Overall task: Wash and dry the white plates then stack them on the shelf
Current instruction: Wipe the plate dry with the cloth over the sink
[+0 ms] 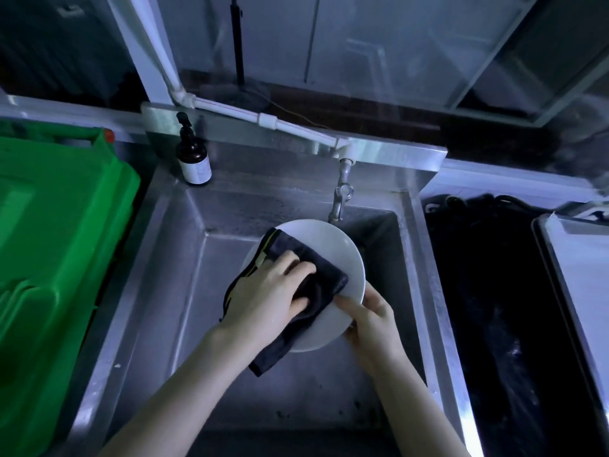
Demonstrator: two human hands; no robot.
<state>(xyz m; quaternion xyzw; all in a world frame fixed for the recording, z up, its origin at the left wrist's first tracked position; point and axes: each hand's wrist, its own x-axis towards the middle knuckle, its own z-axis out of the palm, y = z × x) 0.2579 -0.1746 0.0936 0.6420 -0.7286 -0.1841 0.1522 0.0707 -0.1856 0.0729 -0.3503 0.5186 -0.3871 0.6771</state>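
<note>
A white plate (342, 258) is held over the steel sink (184, 291), just below the tap (339, 202). A dark cloth (296, 252) with a yellow-edged label lies across the plate's face and hangs off its lower left edge. My left hand (267, 291) grips the cloth against the plate, fingers curled into the fabric. My right hand (372, 321) holds the plate's lower right rim, thumb on top and fingers underneath. No water runs from the tap.
A brown pump bottle (193, 156) stands on the sink's back left corner. A large green plastic bin (56, 242) fills the left side. A dark basin (494, 308) and a steel tray edge (566, 252) lie to the right. A white pipe (263, 118) runs behind.
</note>
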